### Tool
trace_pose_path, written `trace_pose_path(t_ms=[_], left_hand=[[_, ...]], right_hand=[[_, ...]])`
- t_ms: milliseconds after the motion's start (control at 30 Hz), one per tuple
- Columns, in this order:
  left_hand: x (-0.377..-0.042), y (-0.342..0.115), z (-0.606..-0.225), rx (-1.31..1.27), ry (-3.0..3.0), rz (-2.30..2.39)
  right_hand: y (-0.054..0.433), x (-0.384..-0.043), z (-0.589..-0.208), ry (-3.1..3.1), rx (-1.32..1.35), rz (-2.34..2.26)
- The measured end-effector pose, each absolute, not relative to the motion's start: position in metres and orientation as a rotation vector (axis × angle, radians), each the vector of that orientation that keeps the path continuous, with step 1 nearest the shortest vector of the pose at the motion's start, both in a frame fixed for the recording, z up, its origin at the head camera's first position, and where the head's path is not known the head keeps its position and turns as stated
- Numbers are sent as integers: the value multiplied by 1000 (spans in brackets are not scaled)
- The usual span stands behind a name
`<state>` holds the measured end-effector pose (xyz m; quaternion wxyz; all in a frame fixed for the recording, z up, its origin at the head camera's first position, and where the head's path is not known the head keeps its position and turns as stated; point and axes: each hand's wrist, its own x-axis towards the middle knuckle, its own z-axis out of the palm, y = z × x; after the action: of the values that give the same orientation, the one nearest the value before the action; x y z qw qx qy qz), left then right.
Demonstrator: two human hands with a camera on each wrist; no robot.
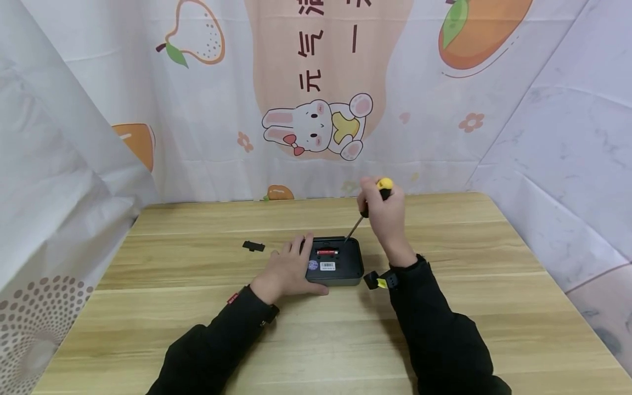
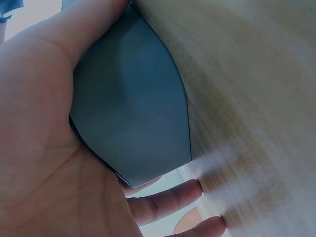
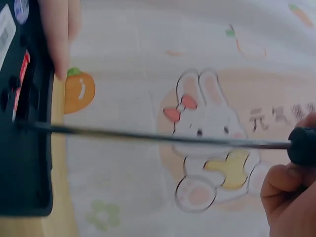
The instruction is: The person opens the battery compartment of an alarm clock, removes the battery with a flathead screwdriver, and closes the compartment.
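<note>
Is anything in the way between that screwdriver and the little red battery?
Nothing visible is. The screwdriver in the right hand points close to the red battery; the small black cover lies apart on the table. The left hand covers only the case's left side.

Right hand (image 3: 292,195) gripping screwdriver (image 3: 168,138), black device (image 3: 24,173), rabbit-print curtain (image 3: 131,84)

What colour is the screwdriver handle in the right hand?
Yellow and black; the handle shows best in the head view.
</note>
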<state>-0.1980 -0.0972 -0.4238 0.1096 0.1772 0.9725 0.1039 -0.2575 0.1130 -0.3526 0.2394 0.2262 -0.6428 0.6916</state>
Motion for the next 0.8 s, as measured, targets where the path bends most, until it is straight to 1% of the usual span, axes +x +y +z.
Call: trace_pose_path(t_ms=[233, 533, 800], left_hand=[[-197, -97, -423, 526, 2865, 319], [-198, -97, -423, 520, 2861, 316], [-198, -96, -425, 506, 2864, 290]], right_hand=[[129, -271, -360, -1595, 477, 2139], [148, -289, -372, -1393, 124, 2310], [156, -295, -378, -1243, -22, 2434]])
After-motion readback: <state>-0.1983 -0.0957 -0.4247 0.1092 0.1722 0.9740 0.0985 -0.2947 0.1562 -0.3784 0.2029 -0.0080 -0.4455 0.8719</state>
